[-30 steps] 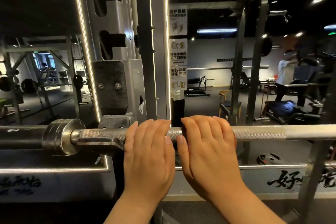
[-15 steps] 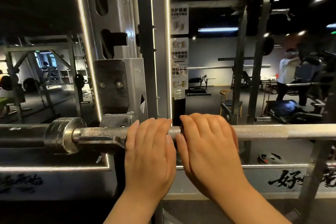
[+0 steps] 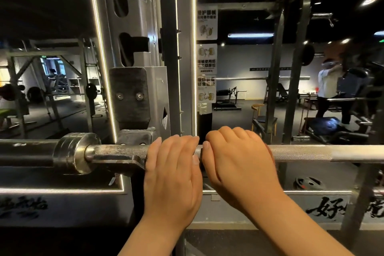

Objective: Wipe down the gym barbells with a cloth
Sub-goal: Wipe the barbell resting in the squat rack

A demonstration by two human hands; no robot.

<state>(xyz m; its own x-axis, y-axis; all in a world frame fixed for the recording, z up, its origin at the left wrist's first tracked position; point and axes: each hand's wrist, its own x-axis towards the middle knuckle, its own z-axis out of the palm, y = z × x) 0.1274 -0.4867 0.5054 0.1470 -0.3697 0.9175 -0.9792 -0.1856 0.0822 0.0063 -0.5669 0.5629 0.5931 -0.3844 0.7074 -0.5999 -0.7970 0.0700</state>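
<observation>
A steel barbell [image 3: 301, 153] with a knurled shaft lies level across the view, resting in the hook of a rack. Its collar and dark sleeve [image 3: 72, 153] stick out to the left. My left hand [image 3: 173, 174] and my right hand [image 3: 239, 164] sit side by side on the shaft just right of the hook, fingers curled over the top of the bar. No cloth shows in either hand.
The grey rack upright [image 3: 143, 48] with slots and a black pad stands right behind the bar. A mirror behind reflects racks, benches, a weight plate [image 3: 309, 183] on the floor and a person [image 3: 330, 91] at far right.
Both hands stay on the bar in the same spot. The right hand's fingers have curled a little further over the shaft.
</observation>
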